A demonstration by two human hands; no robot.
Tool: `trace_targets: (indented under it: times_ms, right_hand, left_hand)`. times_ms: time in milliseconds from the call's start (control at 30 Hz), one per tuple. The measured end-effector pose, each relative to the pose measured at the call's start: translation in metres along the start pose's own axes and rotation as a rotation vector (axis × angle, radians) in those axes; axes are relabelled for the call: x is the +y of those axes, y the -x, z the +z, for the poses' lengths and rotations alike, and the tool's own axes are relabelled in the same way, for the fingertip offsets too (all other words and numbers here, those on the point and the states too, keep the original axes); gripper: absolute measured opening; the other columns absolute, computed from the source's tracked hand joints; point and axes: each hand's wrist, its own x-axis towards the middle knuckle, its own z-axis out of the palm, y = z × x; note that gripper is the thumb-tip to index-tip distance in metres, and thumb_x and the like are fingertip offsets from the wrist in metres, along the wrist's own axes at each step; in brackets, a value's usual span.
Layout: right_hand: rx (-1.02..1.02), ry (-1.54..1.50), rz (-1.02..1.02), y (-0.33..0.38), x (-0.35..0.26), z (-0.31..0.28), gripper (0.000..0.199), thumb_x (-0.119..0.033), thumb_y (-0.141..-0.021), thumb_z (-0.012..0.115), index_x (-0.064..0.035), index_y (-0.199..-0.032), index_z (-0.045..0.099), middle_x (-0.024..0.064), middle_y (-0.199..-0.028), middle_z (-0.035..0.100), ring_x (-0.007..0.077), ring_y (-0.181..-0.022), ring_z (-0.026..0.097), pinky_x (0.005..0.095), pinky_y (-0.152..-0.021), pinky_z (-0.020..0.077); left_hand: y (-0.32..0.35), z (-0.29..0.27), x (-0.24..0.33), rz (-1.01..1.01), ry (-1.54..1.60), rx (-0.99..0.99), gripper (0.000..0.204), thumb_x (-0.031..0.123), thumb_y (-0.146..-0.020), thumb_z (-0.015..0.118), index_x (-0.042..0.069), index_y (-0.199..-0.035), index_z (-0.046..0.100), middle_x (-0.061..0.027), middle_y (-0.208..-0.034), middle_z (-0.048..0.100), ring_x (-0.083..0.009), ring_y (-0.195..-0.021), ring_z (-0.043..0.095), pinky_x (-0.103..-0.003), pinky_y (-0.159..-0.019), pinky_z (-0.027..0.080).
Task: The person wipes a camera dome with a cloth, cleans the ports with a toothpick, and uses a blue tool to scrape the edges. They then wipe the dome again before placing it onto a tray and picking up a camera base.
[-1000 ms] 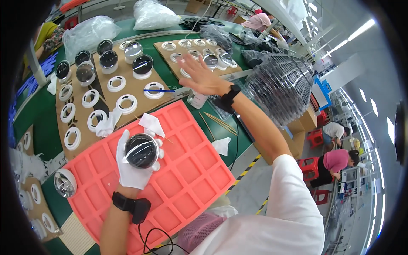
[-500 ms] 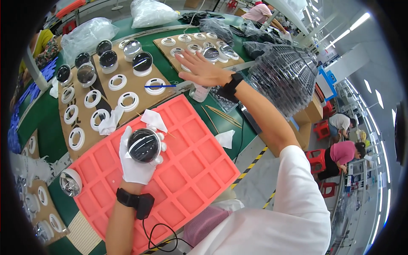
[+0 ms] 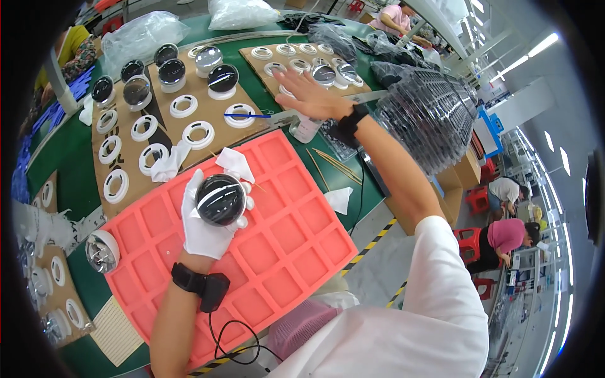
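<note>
Glossy black glass dome (image 3: 220,199) sits cupped in my white-gloved left hand (image 3: 205,220) above the pink moulded compartment tray (image 3: 296,246), fingers (image 3: 186,196) curled around its rim. I'd keep it level, dome facing up; being round, it shows no long axis. My bare right hand (image 3: 309,94) hovers splayed, holding nothing, over the brown cardboard sheet of white plastic rings (image 3: 287,50).

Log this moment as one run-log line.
left hand: gloved, holds dark glossy dome over pink tray | right hand: bare, open, reaching over cardboard sheet of white rings
</note>
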Motion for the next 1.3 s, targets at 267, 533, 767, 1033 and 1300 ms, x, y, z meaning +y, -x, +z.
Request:
trace_targets:
  times_ms: [267, 533, 767, 1033, 1300]
  right_hand:
    - [0.038, -0.362, 0.026, 0.003, 0.006, 0.008, 0.075, -0.059, -0.105, 0.026, -0.0093, -0.161, 0.016, 0.0151, -0.165, 0.025, 0.0276, -0.154, 0.018, 0.0449, -0.125, 0.0079]
    - [0.245, -0.693, 0.087, 0.04, 0.007, -0.038, 0.059, -0.041, -0.107, 0.04, -0.0036, -0.153, 0.036, 0.0164, -0.15, 0.049, 0.0297, -0.143, 0.04, 0.0405, -0.119, 0.0271]
    - [0.218, -0.337, -0.02, 0.077, -0.021, -0.012, 0.052, -0.014, -0.098, 0.059, -0.0023, -0.147, 0.046, 0.0179, -0.149, 0.05, 0.0321, -0.139, 0.046, 0.0394, -0.115, 0.0347]
    - [0.262, -0.746, 0.232, 0.074, -0.006, -0.01, 0.033, -0.018, -0.107, 0.047, 0.0026, -0.124, 0.067, 0.007, -0.118, 0.07, 0.011, -0.105, 0.058, 0.0282, -0.097, 0.0444]
    - [0.217, -0.769, 0.397, 0.058, -0.054, -0.07, 0.036, -0.031, -0.104, 0.055, 0.0022, -0.11, 0.07, -0.0008, -0.088, 0.066, 0.0039, -0.077, 0.052, 0.0228, -0.067, 0.0409]
  left_hand:
    - [0.004, -0.002, 0.0, -0.005, 0.002, -0.026, 0.064, 0.055, -0.101, 0.041, -0.003, -0.121, 0.06, -0.0207, -0.111, 0.065, -0.0349, -0.093, 0.066, -0.039, -0.054, 0.059]
    - [0.005, 0.002, 0.002, 0.017, 0.03, 0.057, 0.061, 0.055, -0.101, 0.041, 0.0, -0.11, 0.066, -0.0172, -0.099, 0.069, -0.0331, -0.083, 0.068, -0.039, -0.051, 0.054]
    - [0.004, 0.002, 0.001, 0.041, -0.059, 0.081, 0.058, 0.054, -0.102, 0.04, 0.003, -0.11, 0.066, -0.0165, -0.097, 0.07, -0.0339, -0.081, 0.069, -0.039, -0.051, 0.054]
    - [0.008, -0.001, 0.0, 0.047, -0.034, 0.047, 0.063, 0.057, -0.101, 0.041, -0.001, -0.116, 0.061, -0.0204, -0.108, 0.065, -0.0313, -0.087, 0.065, -0.036, -0.057, 0.052]
    - [0.002, -0.001, -0.002, -0.007, -0.104, 0.052, 0.053, 0.054, -0.102, 0.04, 0.01, -0.116, 0.065, -0.0133, -0.102, 0.072, -0.0298, -0.085, 0.072, -0.041, -0.061, 0.057]
